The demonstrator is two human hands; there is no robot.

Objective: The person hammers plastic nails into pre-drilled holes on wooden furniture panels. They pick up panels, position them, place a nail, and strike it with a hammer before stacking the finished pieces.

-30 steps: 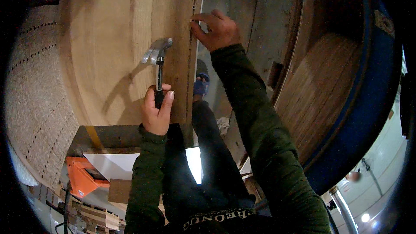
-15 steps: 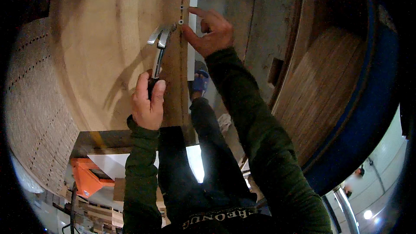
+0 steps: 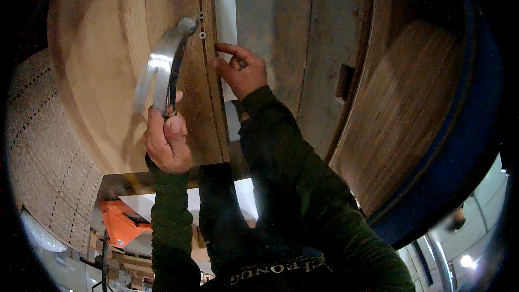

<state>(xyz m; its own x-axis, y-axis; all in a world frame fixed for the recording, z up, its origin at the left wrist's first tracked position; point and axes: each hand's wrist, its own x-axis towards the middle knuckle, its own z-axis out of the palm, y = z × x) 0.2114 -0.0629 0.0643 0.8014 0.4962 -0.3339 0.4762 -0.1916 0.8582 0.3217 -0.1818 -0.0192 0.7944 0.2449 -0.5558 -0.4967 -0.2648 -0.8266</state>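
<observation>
Evidently, left fingers (image 3: pixel 155 132) close round the hammer (image 3: pixel 167 48); right fingers (image 3: pixel 235 50) half-curl at the wooden board (image 3: pixel 135 11), any hold unclear.

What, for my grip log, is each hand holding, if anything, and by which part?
The left hand holds a claw hammer by its handle; whether the right hand holds anything is unclear.

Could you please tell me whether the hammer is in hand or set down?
In hand: the left hand grips the hammer, its handle between thumb and fingers.
</observation>
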